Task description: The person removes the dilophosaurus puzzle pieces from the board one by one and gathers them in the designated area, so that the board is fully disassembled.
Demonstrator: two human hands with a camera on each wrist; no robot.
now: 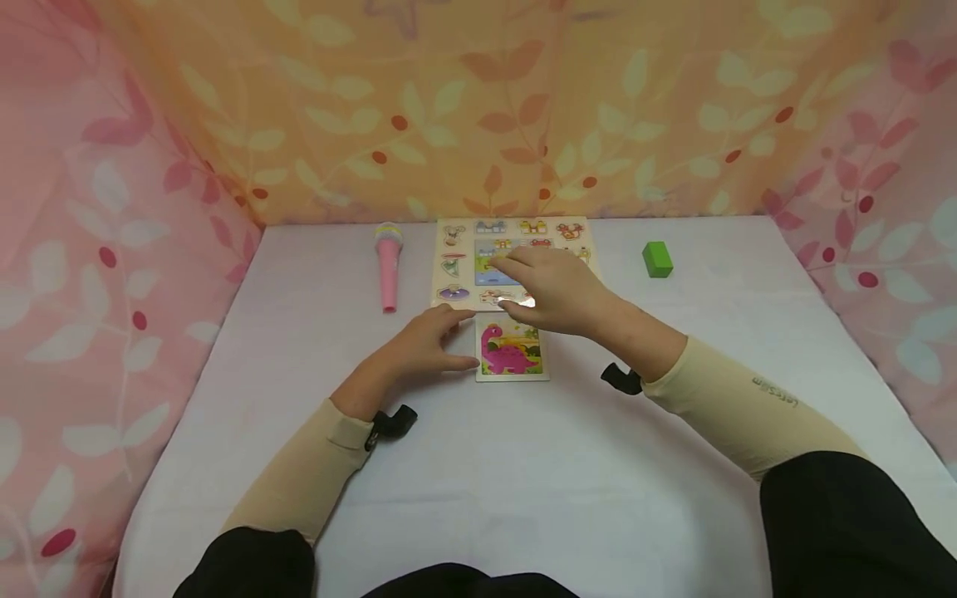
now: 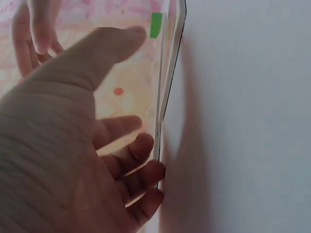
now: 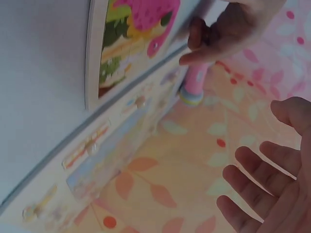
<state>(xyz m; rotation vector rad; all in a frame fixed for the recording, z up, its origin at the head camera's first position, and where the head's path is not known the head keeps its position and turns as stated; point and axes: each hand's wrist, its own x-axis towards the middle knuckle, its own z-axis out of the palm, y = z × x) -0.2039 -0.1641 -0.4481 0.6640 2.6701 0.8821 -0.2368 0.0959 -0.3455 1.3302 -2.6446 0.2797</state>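
Observation:
A small puzzle with a pink dinosaur (image 1: 512, 349) lies flat in front of a larger pale puzzle board (image 1: 441, 282) with several knobbed pieces. At the small puzzle's left edge is my left hand (image 1: 419, 345), its thumb tip by the edge and its fingers spread toward the larger board. My right hand (image 1: 557, 291) hovers over the right part of the larger board, fingers extended, hiding some pieces. In the right wrist view that hand (image 3: 272, 179) shows relaxed fingers holding nothing. The left wrist view shows my left fingertips (image 2: 154, 170) close to the board edge.
A pink toy microphone (image 1: 389, 270) lies left of the larger board. A green block (image 1: 658, 259) rests to the right. Floral curtains (image 1: 449, 108) surround the white-covered table (image 1: 523, 498) at the back and both sides.

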